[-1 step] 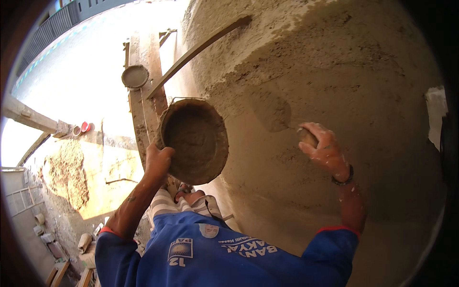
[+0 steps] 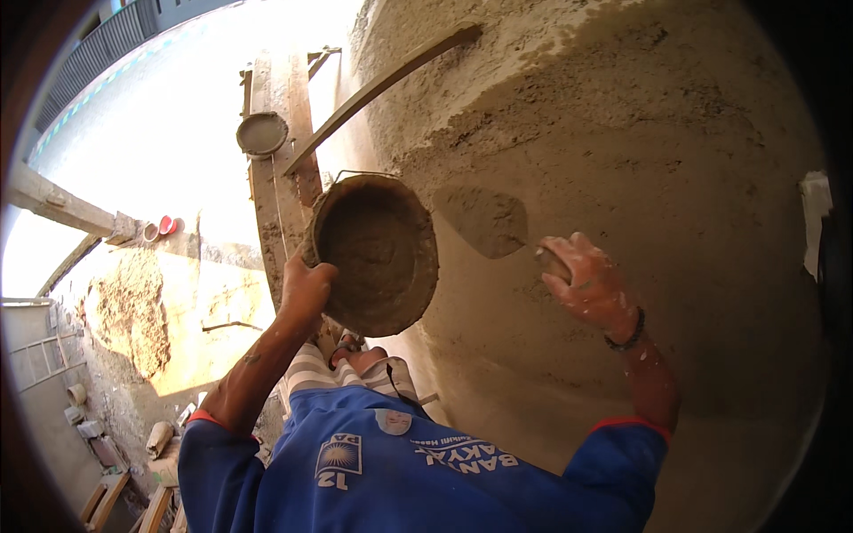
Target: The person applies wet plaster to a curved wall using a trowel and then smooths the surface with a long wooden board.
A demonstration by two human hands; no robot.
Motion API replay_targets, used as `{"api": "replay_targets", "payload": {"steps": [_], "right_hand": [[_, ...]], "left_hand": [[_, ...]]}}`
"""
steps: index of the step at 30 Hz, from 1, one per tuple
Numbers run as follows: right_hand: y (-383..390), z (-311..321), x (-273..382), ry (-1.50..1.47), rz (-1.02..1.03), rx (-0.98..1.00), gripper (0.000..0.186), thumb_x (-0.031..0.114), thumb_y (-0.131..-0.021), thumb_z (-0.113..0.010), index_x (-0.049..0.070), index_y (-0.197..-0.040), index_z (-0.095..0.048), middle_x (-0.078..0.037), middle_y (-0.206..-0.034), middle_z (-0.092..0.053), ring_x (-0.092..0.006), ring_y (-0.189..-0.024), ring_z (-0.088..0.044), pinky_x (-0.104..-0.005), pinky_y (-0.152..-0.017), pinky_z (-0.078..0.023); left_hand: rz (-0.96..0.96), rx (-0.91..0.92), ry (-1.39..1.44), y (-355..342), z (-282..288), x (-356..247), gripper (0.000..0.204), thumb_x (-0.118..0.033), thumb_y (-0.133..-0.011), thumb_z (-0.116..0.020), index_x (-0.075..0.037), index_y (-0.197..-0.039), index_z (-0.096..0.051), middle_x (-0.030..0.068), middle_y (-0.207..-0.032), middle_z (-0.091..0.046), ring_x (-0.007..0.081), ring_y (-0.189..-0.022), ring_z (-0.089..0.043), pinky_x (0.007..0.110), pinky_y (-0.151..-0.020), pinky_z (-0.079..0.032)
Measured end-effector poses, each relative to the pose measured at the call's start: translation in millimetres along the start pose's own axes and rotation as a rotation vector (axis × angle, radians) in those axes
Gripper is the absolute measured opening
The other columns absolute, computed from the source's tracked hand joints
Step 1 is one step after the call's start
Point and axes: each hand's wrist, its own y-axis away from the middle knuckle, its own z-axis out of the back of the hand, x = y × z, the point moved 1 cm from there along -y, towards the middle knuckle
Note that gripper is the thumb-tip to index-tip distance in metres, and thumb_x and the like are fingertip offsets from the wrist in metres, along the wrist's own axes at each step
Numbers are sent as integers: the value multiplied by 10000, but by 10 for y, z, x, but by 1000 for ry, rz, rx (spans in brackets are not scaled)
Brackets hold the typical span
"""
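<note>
Brown mortar [image 2: 371, 258] unspent; left fingers [image 2: 323, 273] clamp the bucket [image 2: 429, 258], right fingers [image 2: 582, 250] grip the trowel [image 2: 487, 220]; wall [image 2: 569, 373] smooth at four o'clock, rough at one!

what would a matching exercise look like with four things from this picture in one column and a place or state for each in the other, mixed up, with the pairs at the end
Things:
1. trowel
2. bucket
3. shallow round pan
4. dark wristband

Places and states:
A. on the wooden planks
B. around the wrist of the right hand
C. handle gripped by the right hand
D. rim held by the left hand

Right pairs: 1-C, 2-D, 3-A, 4-B
</note>
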Motion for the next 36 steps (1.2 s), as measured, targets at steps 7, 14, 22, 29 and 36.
{"api": "replay_targets", "payload": {"steps": [7,14,22,29,36], "right_hand": [[-340,-1028,440,87,155,40,288,160,-827,-578,53,-1094,-567,-194,-801,-589,-405,-832,-618,-485,-724,-507],[-245,-1423,550,-568,188,153,441,232,-789,-660,0,-1156,-583,-228,-986,-650,-381,-859,-639,-435,-737,-513],[-306,-784,374,-490,171,23,464,260,-794,-706,17,-1162,-563,-214,-990,-640,-372,-841,-635,-409,-754,-499],[-185,1389,401,-431,139,-138,475,239,-724,-758,10,-1087,-552,-149,-887,-615,-257,-804,-620,-354,-729,-482],[-209,1869,-4,-967,-2,-117,530,221,-833,-685,-61,-1252,-524,-120,-826,-659,-136,-618,-622,-278,-520,-507]], "left_hand": [[-26,62,-50,125,-197,-224,360,-4,-704,-559,68,-1057,-550,137,-867,-619,214,-719,-608,330,-648,-518],[9,78,50,112,-212,-245,368,-12,-713,-563,73,-1070,-535,131,-835,-608,220,-720,-610,339,-641,-521],[-107,45,81,-42,51,-6,346,10,-699,-557,49,-1042,-576,92,-815,-625,175,-678,-594,292,-594,-483],[-91,-82,-28,-110,257,167,337,1,-688,-544,61,-1017,-581,76,-766,-609,149,-611,-534,284,-590,-457],[-124,-87,102,-28,344,126,325,4,-688,-511,59,-1005,-552,70,-786,-573,160,-632,-541,293,-569,-460]]}}
